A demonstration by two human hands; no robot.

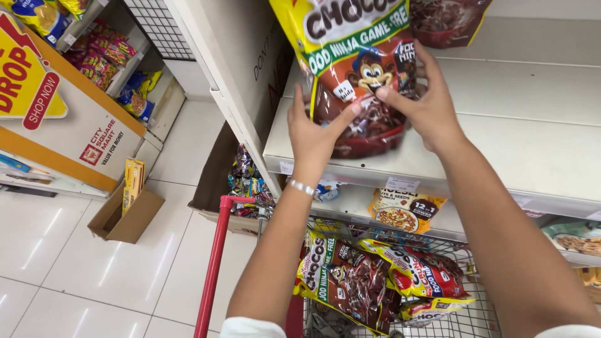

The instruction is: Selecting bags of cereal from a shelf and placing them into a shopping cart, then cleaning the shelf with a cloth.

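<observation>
- Cereal pouch (pixel 357 69), yellow and brown with a cartoon animal on the front, stands upright on the white shelf (pixel 532 125), its lower end bulging with brown cereal pieces.
- My left hand (pixel 313 134) presses the pouch's lower left side, thumb across the front, fingers behind; grip closed on the pouch.
- My right hand (pixel 426 103) holds the lower right edge, thumb on the front panel, fingers wrapped around the side; grip also closed on the pouch.
- Silver bracelet (pixel 302 187) on my left wrist.
- A second pouch (pixel 447 22) of the same brown kind stands just beside the first, to its right, farther back on the same shelf.
- Below my arms, a wire shopping cart (pixel 463 313) with a red handle bar (pixel 216 256) carries more cereal pouches: a brown-and-yellow one (pixel 344 281) lying flat, a yellow-and-red one (pixel 419 272) touching it on the right.
- Lower shelf: an orange-topped packet (pixel 404 213) with a bowl picture, under the shelf edge.
- Floor, left: open cardboard box (pixel 122 216) with a yellow carton (pixel 133 181) standing in it, well apart from the cart.
- Far left: a display rack (pixel 94 125) with small colourful snack packets (pixel 103 56) on its tiers.
</observation>
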